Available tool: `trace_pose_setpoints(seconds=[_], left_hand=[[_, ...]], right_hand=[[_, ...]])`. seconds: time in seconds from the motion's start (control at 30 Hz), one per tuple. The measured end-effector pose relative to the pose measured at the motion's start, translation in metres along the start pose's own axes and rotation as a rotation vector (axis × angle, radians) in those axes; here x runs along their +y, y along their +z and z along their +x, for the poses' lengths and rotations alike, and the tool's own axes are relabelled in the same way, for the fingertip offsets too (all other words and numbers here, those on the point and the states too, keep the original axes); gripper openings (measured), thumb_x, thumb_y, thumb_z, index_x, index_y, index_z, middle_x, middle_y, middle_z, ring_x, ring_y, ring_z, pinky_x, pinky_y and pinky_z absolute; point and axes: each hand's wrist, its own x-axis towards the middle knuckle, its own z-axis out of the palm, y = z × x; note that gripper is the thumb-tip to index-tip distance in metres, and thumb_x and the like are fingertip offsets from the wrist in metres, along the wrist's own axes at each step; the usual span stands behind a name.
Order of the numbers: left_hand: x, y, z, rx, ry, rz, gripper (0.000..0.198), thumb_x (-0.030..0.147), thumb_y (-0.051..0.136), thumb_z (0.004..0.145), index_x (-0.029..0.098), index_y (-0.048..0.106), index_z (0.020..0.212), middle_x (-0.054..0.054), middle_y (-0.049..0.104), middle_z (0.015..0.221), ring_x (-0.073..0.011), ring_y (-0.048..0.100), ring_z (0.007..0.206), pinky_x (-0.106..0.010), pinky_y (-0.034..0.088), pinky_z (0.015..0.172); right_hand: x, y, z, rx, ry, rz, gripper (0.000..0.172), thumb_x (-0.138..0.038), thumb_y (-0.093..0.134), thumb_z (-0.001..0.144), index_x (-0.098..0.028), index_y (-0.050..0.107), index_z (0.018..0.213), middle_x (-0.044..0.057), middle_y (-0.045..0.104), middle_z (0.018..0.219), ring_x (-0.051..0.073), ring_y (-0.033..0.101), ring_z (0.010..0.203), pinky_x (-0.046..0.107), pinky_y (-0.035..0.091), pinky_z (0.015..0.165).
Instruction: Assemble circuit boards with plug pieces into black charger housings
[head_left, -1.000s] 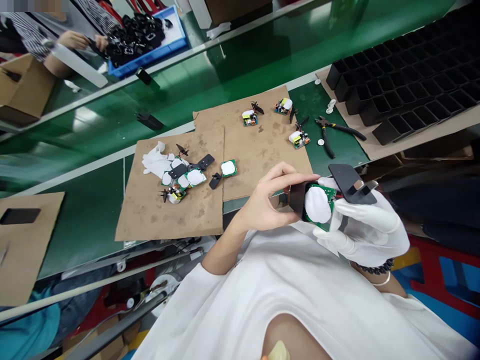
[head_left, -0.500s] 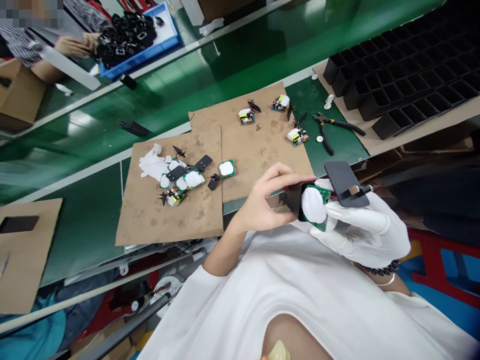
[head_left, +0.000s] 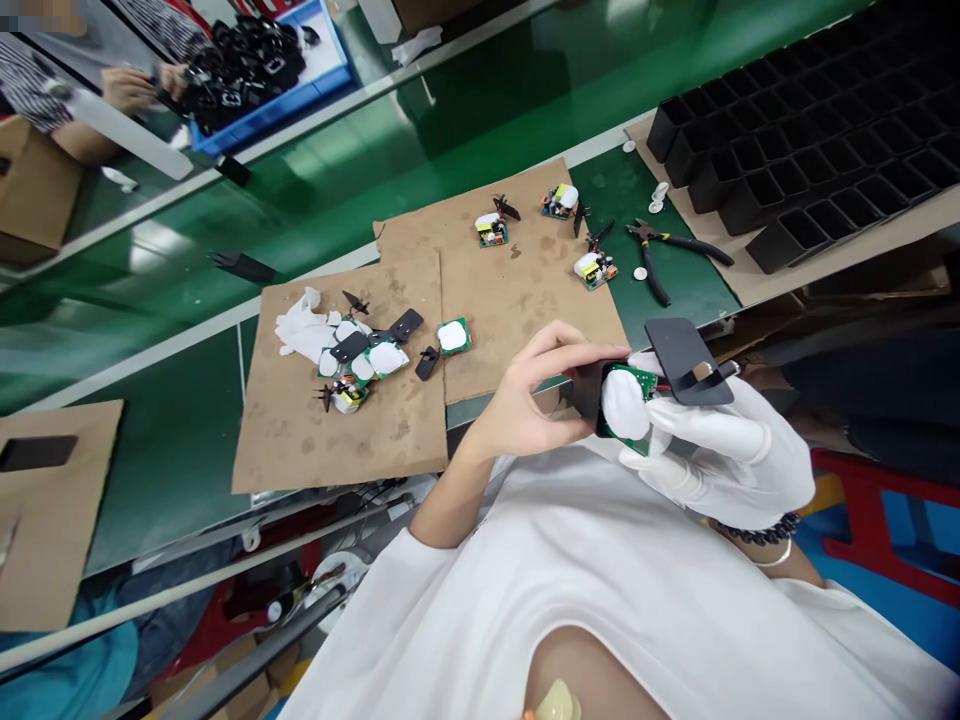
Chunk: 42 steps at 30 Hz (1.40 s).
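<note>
My bare left hand [head_left: 529,395] grips a black plastic housing [head_left: 589,397] between thumb and fingers, its open end facing right. In my white-gloved right hand [head_left: 712,450] is a green circuit board [head_left: 637,442] with a round white pad [head_left: 625,404] on its face. The board's left edge sits at the mouth of the housing; how deep it goes is hidden. A black plug cover [head_left: 688,362] with metal prongs hangs above my right fingers, joined to the board by a red wire.
Cardboard sheets [head_left: 337,440] on the green bench carry several circuit boards [head_left: 453,336] and a white glove [head_left: 304,330]. Cutting pliers [head_left: 660,255] lie at the right, before rows of black housings [head_left: 787,230]. Across the bench, a co-worker's hands [head_left: 127,90] work beside a blue tray [head_left: 330,75].
Both hands hold nearly the same pose, the board staying at the housing mouth. The plug cover and right hand have shifted very slightly up and left.
</note>
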Motion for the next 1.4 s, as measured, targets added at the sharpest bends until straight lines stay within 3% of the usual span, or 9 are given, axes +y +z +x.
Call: trace_pose_setpoints(seconds=[0.17,0.47,0.67,0.87,1.0,1.1,1.23,1.4], left_hand=[[-0.001,0.000,-0.001,-0.004,0.021,-0.010,0.052,0.021,0.076,0.072,0.027,0.067,0.123,-0.003,0.056,0.098,-0.0142,0.053,0.086,-0.026,0.047,0.072],[-0.004,-0.001,-0.003,-0.008,0.023,0.011,0.048,0.029,0.077,0.075,0.026,0.066,0.122,-0.003,0.055,0.098,-0.0149,0.053,0.086,-0.027,0.046,0.072],[-0.014,-0.001,-0.007,-0.003,-0.042,-0.016,0.052,0.030,0.080,0.071,0.024,0.066,0.121,-0.003,0.054,0.098,-0.0138,0.052,0.085,-0.026,0.046,0.072],[-0.056,-0.005,-0.010,0.080,-0.150,0.058,0.053,0.037,0.082,0.070,0.020,0.065,0.118,-0.004,0.057,0.097,-0.0156,0.054,0.086,-0.030,0.048,0.079],[-0.095,-0.004,-0.008,0.328,-0.211,0.206,0.060,0.045,0.083,0.068,0.017,0.062,0.116,-0.005,0.060,0.098,-0.0156,0.055,0.081,-0.031,0.049,0.077],[-0.115,-0.003,-0.007,0.482,-0.273,0.344,0.058,0.042,0.083,0.067,0.017,0.060,0.114,-0.004,0.060,0.094,-0.0146,0.054,0.076,-0.030,0.048,0.074],[-0.124,-0.003,-0.008,0.437,-0.361,0.417,0.055,0.034,0.082,0.067,0.016,0.059,0.114,-0.003,0.060,0.088,-0.0146,0.052,0.072,-0.031,0.047,0.072],[-0.117,-0.004,-0.014,0.373,-0.411,0.408,0.051,0.021,0.073,0.073,0.015,0.055,0.120,-0.008,0.064,0.100,-0.0195,0.058,0.083,-0.037,0.049,0.082]], right_hand=[[-0.001,0.000,0.002,-0.019,-0.086,0.001,0.056,-0.012,0.072,0.079,-0.031,0.057,0.130,0.009,0.068,0.110,0.023,0.068,0.102,0.040,0.061,0.083],[-0.006,0.000,0.016,-0.022,-0.175,-0.106,0.012,-0.020,0.064,0.087,-0.026,0.059,0.096,0.007,0.069,0.098,0.020,0.069,0.093,0.037,0.060,0.082],[0.001,0.006,0.017,-0.043,-0.175,-0.165,0.018,-0.020,0.066,0.087,-0.027,0.059,0.102,0.004,0.070,0.100,0.017,0.068,0.092,0.032,0.059,0.079],[0.040,0.036,0.019,-0.139,-0.061,-0.277,0.026,-0.025,0.064,0.089,-0.026,0.062,0.116,0.011,0.064,0.129,0.026,0.062,0.122,0.044,0.056,0.096],[0.067,0.061,0.027,-0.171,0.122,-0.293,0.044,-0.033,0.062,0.091,-0.024,0.057,0.134,0.015,0.045,0.152,0.031,0.049,0.138,0.047,0.050,0.107],[0.082,0.081,0.029,-0.110,0.213,-0.285,0.051,-0.036,0.057,0.094,-0.023,0.050,0.143,0.014,0.047,0.151,0.029,0.052,0.136,0.044,0.050,0.107],[0.092,0.105,0.025,-0.125,0.240,-0.355,0.044,-0.035,0.054,0.095,-0.025,0.057,0.138,0.013,0.053,0.147,0.029,0.062,0.124,0.041,0.057,0.097],[0.090,0.124,0.025,-0.165,0.272,-0.438,0.041,-0.035,0.054,0.096,-0.026,0.060,0.135,0.009,0.061,0.138,0.027,0.071,0.106,0.036,0.062,0.082]])
